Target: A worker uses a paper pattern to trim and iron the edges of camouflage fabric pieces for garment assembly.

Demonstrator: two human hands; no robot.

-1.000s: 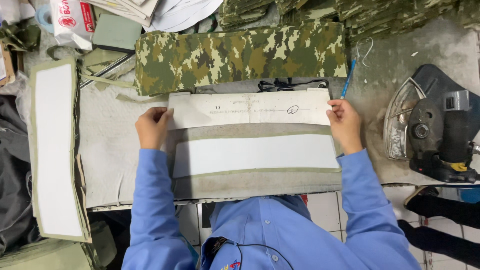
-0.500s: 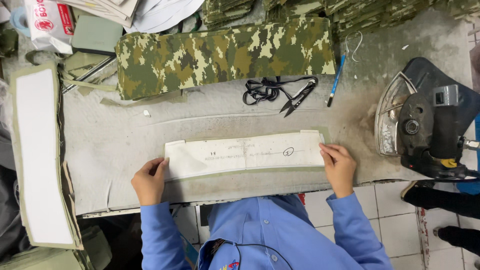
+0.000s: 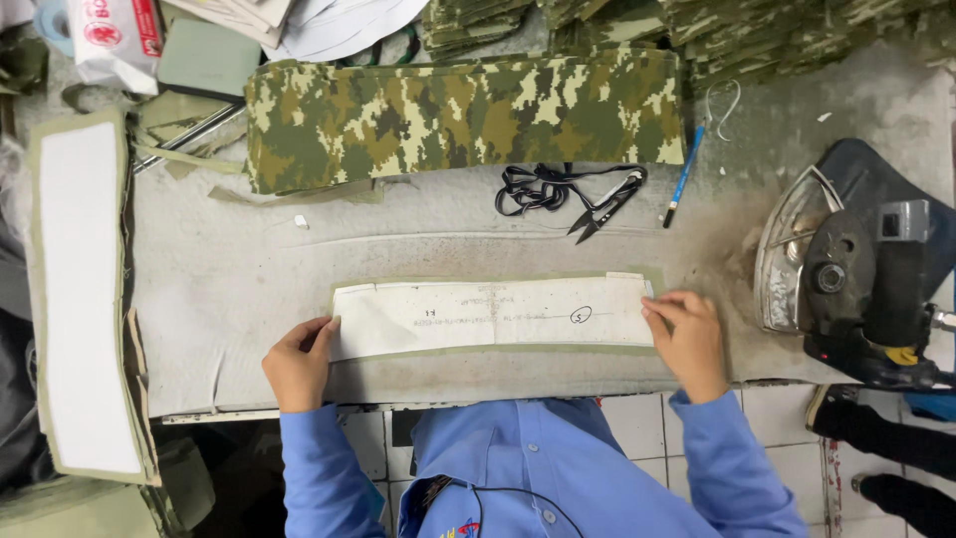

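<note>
Paper strip [image 3: 493,314]: long, white, with small writing and a little drawn circle, flat on a thin olive cloth piece [image 3: 498,351] of about the same shape. Green edge peeking out all around the paper. Both lying across the front part of the grey padded table [image 3: 229,299], close to the person's blue shirt [image 3: 518,468].

Left hand [image 3: 297,364]: at the left end of the paper strip, fingers curled, thumb and fingertips pinching the paper's edge. Right hand [image 3: 690,339]: at the right end, fingers bent and pressing down on the paper's corner, not wrapped around anything.

Farther back on the table: a big piece of camouflage cloth [image 3: 463,115], spread wide. Just in front of it, small black thread snips [image 3: 604,204] with a tangled black cord [image 3: 533,187] beside them. Blue pen [image 3: 684,174] near the snips, tilted. More camouflage stacks [image 3: 777,30] along the back edge.

On the right: a heavy iron [image 3: 827,274], lying on its side on a dark pad, well apart from the right hand. On the left: a long white-and-olive padded panel [image 3: 80,299], running down beside the table.
</note>
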